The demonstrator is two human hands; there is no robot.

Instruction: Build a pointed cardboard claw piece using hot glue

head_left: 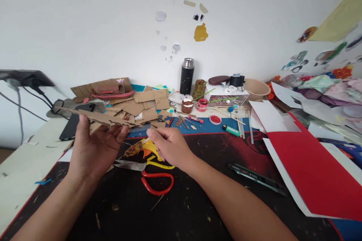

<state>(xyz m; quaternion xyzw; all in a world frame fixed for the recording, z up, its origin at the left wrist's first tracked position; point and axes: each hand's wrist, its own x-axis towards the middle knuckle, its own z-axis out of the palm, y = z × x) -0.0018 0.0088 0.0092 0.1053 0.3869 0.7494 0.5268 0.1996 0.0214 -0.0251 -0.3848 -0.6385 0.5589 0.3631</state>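
Holding a torn strip of cardboard (97,116) by its near edge, the left hand (97,150) is turned palm up, with the thumb on the near side and the fingers loosely spread beneath and behind. That grip seems chosen to carry the long, thin strip from below without crushing its ragged edge. The strip is raised above the tabletop (17,188), slanting from the far left down toward the right hand (169,145), probably so both hands can reach it and its edge can be seen. The right hand is curled in, thumb toward the forefinger, close to the strip's right end yet apart from it; whether it pinches something thin cannot be told.

Just under the hands, a yellow glue gun (152,147) and scissors (162,186) with red and yellow handles lie on a dark mat (118,214), likely kept there for easy reach. The scissors' blades point left and look slightly parted. A utility knife (256,177) rests farther right on the mat, well apart from both hands.

Beyond the hands, cardboard scraps (135,108) are heaped toward the wall, which leaves the front of the mat for handling. Small jars (202,105) and a black flask (187,77) stand upright at the back, perhaps to keep them from being knocked. Red card (313,169) lies along the right side.
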